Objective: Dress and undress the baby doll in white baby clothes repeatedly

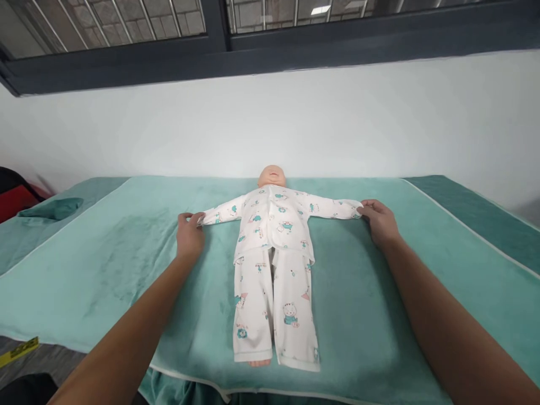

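A baby doll (272, 176) lies on its back, dressed in a white printed long-sleeved top (274, 219) and matching trousers (253, 306). Both sleeves are stretched straight out to the sides. My left hand (189, 233) pinches the cuff of the sleeve on the left, and my right hand (379, 221) pinches the cuff on the right. No doll hands show at the cuffs. Toes peek out under the left trouser leg, while the other foot is hidden. The top's hem overlaps the trouser waist.
Beneath the doll is a green blanket (358, 315) with a pale edge, over a darker green cover (476, 216). Behind stand a white wall (270, 124) and a dark window frame (337, 48). A red and black item (17, 197) sits at the far left.
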The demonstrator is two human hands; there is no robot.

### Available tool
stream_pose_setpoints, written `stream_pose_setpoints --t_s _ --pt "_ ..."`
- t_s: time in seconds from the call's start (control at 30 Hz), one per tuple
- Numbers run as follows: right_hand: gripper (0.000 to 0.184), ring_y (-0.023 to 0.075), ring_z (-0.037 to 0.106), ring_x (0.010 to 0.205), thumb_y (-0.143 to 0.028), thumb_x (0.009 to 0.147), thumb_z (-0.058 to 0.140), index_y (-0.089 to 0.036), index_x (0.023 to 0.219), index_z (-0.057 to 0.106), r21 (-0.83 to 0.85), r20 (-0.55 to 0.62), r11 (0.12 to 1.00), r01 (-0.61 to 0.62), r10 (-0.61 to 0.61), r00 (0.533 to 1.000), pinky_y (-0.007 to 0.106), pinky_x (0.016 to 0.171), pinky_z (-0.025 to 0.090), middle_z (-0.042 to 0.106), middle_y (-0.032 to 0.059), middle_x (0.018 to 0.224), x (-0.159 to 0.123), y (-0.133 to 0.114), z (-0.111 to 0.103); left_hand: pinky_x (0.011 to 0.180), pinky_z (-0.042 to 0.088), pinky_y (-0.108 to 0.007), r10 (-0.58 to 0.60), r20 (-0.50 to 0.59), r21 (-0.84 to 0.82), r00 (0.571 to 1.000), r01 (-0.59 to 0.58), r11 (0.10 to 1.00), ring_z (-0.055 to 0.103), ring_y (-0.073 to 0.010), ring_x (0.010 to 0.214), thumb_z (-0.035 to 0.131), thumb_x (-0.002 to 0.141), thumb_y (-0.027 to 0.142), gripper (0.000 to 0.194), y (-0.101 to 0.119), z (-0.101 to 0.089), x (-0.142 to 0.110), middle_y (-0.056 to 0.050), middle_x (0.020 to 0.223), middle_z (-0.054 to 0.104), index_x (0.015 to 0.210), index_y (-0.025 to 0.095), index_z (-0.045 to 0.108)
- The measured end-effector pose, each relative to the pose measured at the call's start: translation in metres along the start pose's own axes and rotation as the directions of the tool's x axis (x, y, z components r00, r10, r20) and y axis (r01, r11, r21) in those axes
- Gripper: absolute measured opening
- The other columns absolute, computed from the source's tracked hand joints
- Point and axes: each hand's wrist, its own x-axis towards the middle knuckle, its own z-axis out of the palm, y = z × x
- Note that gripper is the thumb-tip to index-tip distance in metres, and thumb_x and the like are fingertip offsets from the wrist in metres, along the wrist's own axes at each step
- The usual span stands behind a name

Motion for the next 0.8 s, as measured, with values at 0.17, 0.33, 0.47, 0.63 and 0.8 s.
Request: stream_pose_setpoints --t_s 0.17,0.33,0.47,0.63,0.8 --pt "0.016 0.0151 0.05 0.063 -0.029 0.068 0.059 -0.021 0.081 0.058 -0.324 -0.068 0.946 0.032 -0.057 0.996 0.028 0.063 0.038 0.059 -0.0025 0.068 -0.002 0.001 0.008 0.091 0.05 -0.041 0.01 -0.048 0.024 0.999 -0.009 1.0 0.061 -0.0253 0.101 0.043 0.081 0.005 0.043 -0.001 0.001 -0.002 -0.015 0.126 0.05 0.114 0.02 0.066" --pt "0.017 0.021 0.061 0.081 -0.024 0.071 0.055 -0.021 0.087 0.056 -0.456 -0.112 0.888 0.056 -0.12 0.986 0.033 0.075 0.044 0.067 0.0051 0.088 0.0 0.006 0.011 0.107 0.038 -0.05 0.274 -0.055 0.175 0.96 -0.261 0.949 0.041 -0.0333 0.134 0.045 0.077 0.004 0.056 0.01 0.001 -0.012 -0.017 0.148 0.04 0.129 0.018 0.057" --pt "0.026 0.0219 0.063 0.087 -0.018 0.072 0.051 -0.019 0.097 0.057 -0.537 -0.149 0.841 0.072 -0.178 0.973 0.036 0.081 0.048 0.067 0.0095 0.101 0.001 0.009 0.008 0.114 0.03 -0.046 0.387 0.079 0.15 0.919 -0.395 0.906 0.042 -0.0272 0.137 0.041 0.09 0.021 0.048 0.015 0.005 -0.014 -0.013 0.15 0.044 0.137 0.019 0.05" --pt "0.033 0.0291 0.062 0.099 -0.016 0.077 0.045 -0.013 0.107 0.058 -0.698 -0.125 0.701 0.143 -0.316 0.94 0.046 0.089 0.047 0.059 0.0202 0.119 -0.008 0.003 0.008 0.114 0.03 -0.049 0.205 0.137 0.152 0.969 -0.225 0.962 0.045 -0.027 0.135 0.025 0.099 0.036 0.05 0.014 0.009 -0.01 -0.011 0.143 0.053 0.14 0.017 0.047" --pt "0.035 0.0284 0.049 0.127 -0.028 0.087 0.045 -0.016 0.118 0.057 -0.729 0.269 0.509 0.457 -0.4 0.876 0.043 0.105 0.04 0.054 0.0147 0.137 -0.017 -0.003 0.029 0.115 0.027 -0.051 0.11 0.166 0.186 0.98 -0.141 0.972 0.045 -0.0262 0.135 0.024 0.099 0.032 0.051 0.015 0.007 -0.009 -0.011 0.147 0.049 0.143 0.018 0.043"
